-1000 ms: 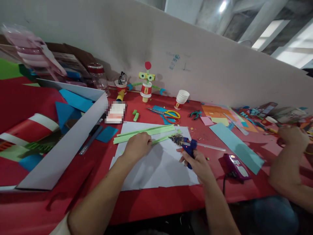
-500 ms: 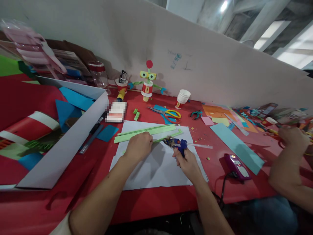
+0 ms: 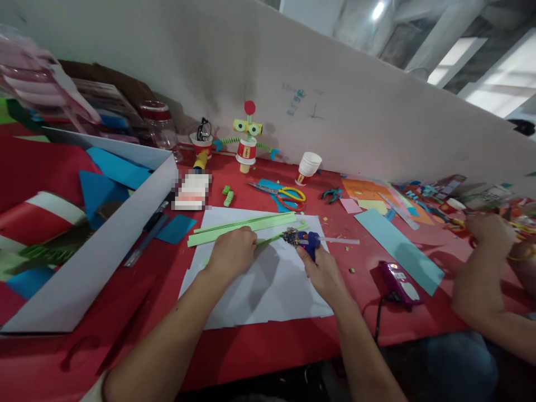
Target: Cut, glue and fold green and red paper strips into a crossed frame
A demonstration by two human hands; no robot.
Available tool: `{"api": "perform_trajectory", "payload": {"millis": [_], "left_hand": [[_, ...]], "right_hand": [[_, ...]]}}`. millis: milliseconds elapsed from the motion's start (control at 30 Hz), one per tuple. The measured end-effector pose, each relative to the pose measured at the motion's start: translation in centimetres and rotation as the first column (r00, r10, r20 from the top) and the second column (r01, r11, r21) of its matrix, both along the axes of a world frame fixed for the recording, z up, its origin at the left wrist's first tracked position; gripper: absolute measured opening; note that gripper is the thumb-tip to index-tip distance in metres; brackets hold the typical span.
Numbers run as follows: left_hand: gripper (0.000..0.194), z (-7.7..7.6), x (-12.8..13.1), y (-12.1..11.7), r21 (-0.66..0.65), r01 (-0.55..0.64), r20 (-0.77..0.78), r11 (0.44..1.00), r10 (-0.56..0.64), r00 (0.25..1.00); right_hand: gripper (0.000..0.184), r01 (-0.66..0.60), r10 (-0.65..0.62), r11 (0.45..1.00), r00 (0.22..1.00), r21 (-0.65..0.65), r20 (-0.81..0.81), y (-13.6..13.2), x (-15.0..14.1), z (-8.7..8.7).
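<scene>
My left hand (image 3: pixel 231 251) is closed and presses a thin green paper strip (image 3: pixel 272 239) onto the white sheet (image 3: pixel 268 279). My right hand (image 3: pixel 322 272) grips a blue hot glue gun (image 3: pixel 307 241). Its crusted nozzle touches the strip just right of my left hand, and a clear glue stick juts out of its back. Two longer green strips (image 3: pixel 243 228) lie just beyond my left hand.
A white-walled box (image 3: pixel 96 245) of coloured paper stands at left. Scissors (image 3: pixel 288 195), a paper-cup robot figure (image 3: pixel 246 146), stacked cups (image 3: pixel 307 167) and a purple device (image 3: pixel 397 283) with a cord lie around. Another person's arm (image 3: pixel 481 279) works at right.
My right hand has carried the glue gun left and away from me, bringing its nozzle onto the green strip. My left hand has stayed on the strip.
</scene>
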State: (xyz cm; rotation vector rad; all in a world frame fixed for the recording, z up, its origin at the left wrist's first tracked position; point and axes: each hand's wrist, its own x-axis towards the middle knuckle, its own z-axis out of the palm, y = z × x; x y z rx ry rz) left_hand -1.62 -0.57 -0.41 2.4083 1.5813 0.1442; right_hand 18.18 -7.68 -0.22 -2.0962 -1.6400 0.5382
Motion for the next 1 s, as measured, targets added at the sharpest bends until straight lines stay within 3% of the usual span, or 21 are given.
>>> {"api": "perform_trajectory", "payload": {"millis": [567,1000], "left_hand": [[0.030,0.2,0.0,0.0,-0.014,0.002,-0.018,1.000,-0.002,1.000],[0.025,-0.3,-0.1,0.0,0.012,0.003,-0.016,1.000,-0.003,1.000]], "right_hand": [[0.039,0.017,-0.018,0.999,1.000,-0.052,-0.016,1.0,1.5,0.5],[0.034,0.137,-0.137,0.990,0.990,-0.024,0.023,2.1,4.1,0.2]]}}
